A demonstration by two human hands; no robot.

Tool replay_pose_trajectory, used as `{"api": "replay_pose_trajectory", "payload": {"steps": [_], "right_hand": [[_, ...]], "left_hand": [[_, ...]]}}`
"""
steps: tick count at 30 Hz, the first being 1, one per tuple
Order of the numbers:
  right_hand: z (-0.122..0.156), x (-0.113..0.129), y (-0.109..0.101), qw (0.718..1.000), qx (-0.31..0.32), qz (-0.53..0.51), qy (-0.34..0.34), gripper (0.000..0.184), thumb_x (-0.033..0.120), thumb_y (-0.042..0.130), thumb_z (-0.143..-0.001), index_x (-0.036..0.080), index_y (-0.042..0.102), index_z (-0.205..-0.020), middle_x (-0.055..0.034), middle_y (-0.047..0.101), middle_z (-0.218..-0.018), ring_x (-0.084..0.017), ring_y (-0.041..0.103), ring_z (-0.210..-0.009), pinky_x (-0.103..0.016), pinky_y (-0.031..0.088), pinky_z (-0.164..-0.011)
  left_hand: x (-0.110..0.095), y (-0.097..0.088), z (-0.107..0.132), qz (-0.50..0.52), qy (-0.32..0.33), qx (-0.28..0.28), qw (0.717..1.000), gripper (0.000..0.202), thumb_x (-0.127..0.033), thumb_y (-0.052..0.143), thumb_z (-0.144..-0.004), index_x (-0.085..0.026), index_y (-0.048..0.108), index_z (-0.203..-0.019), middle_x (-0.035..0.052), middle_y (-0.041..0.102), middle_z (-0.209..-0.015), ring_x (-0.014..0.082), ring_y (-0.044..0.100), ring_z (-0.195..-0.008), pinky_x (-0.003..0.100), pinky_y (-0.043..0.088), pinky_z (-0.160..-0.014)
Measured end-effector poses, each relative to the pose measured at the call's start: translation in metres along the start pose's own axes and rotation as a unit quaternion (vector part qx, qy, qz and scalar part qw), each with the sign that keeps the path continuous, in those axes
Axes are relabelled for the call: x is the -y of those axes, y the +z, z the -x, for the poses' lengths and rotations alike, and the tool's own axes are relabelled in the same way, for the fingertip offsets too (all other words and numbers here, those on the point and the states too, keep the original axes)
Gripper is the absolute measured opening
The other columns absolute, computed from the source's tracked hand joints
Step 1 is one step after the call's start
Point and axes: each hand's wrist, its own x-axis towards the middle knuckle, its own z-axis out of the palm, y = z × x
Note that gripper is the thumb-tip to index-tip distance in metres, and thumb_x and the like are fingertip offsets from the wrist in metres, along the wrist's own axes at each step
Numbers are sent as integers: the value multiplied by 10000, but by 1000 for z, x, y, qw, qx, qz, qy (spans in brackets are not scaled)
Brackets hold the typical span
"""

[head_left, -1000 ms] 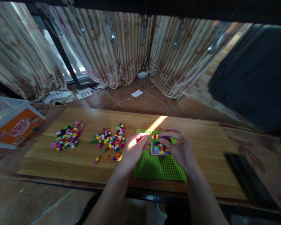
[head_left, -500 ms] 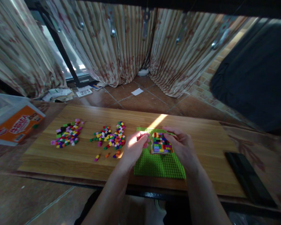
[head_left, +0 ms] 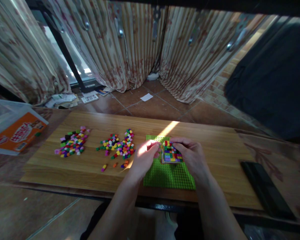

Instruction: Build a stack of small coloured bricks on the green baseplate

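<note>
A squarish block of small multicoloured toy bricks [head_left: 172,156] stands on the green studded baseplate [head_left: 168,176]. At the block's left side is my left hand [head_left: 146,155], its thumb and forefinger pinched close to the far left corner. Whatever sits between those fingertips is too small to make out. My right hand [head_left: 190,153] reaches over the block's right side, covering part of it. Its thumb and forefinger come together at the top bricks near the far edge, and any piece in them is hidden.
Loose bricks lie in two piles, one at mid-left [head_left: 120,145] and one farther left [head_left: 73,143], with several strays [head_left: 115,165] in front. A clear plastic box [head_left: 17,133] with an orange label stands at the left. A dark oblong object [head_left: 266,190] rests at the right.
My right hand has shifted slightly left over the brick block, drawing closer to my left hand. The left hand stays almost where it was.
</note>
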Motion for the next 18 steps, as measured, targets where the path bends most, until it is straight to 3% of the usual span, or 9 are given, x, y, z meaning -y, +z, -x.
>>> {"api": "replay_pose_trajectory", "payload": {"steps": [5, 11, 18], "right_hand": [[-1, -1, 0, 1000, -5, 8, -6, 140, 275, 734, -607, 191, 761, -716, -26, 732, -693, -137, 633, -584, -267, 523, -546], [2, -2, -1, 999, 12, 21, -46, 158, 298, 712, -686, 198, 756, -800, -33, 745, -754, -157, 660, -623, -301, 552, -582], [4, 4, -8, 980, -105, -20, -167, 85, 289, 688, -780, 248, 742, -831, -19, 729, -779, -168, 664, -718, -323, 552, -654]], "left_hand": [[-2, 2, 1, 4, -13, -11, 1000, 108, -233, 607, -788, -145, 669, -788, -16, 624, -673, 80, 506, -568, 199, 384, -563], [1, 0, 1, 12, -8, -8, 1000, 140, -282, 635, -792, -155, 687, -816, -11, 648, -714, 84, 541, -600, 201, 413, -593], [-1, -1, 4, 28, 3, -2, 1000, 190, -318, 673, -784, -157, 706, -880, 1, 662, -747, 73, 556, -609, 199, 444, -622]]}}
